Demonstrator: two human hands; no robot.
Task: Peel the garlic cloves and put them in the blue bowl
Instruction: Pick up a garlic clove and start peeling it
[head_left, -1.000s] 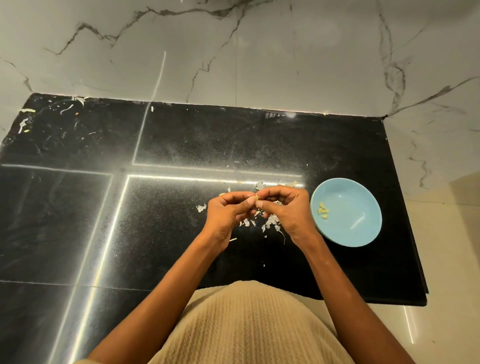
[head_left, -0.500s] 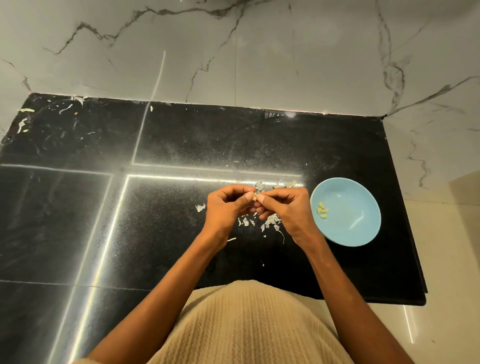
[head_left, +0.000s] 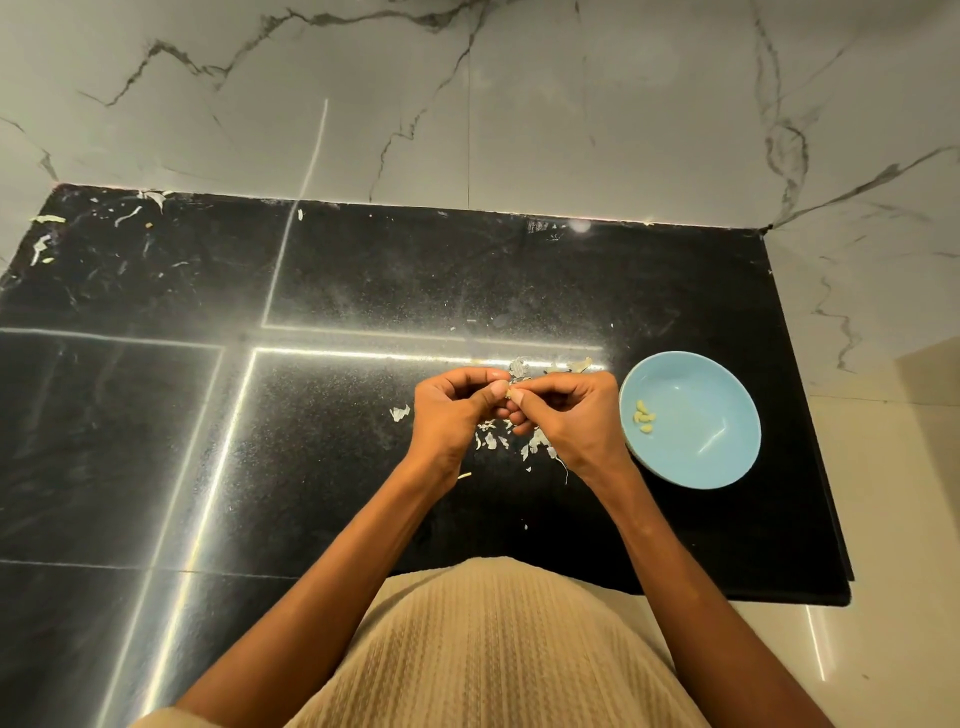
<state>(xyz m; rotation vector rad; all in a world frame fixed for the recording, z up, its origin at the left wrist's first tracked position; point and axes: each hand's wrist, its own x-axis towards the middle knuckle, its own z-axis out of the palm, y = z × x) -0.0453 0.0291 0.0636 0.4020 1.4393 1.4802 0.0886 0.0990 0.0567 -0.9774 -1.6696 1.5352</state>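
Note:
My left hand (head_left: 451, 415) and my right hand (head_left: 566, 421) meet fingertip to fingertip over the black counter, and together they pinch one small garlic clove (head_left: 513, 391), mostly hidden by my fingers. Just right of my right hand stands the blue bowl (head_left: 717, 447). Several peeled pale yellow cloves (head_left: 643, 414) lie in its left part. White garlic skins (head_left: 535, 447) lie scattered on the counter under and around my hands.
The black stone counter (head_left: 363, 280) ends at a marble wall at the back and at an edge on the right, close beyond the bowl. More skin scraps (head_left: 41, 249) lie at the counter's far left corner. A single skin flake (head_left: 400, 413) lies left of my hands.
My fingers have shifted slightly on the clove; both hands stay in the same place. The bowl and the skins have not moved.

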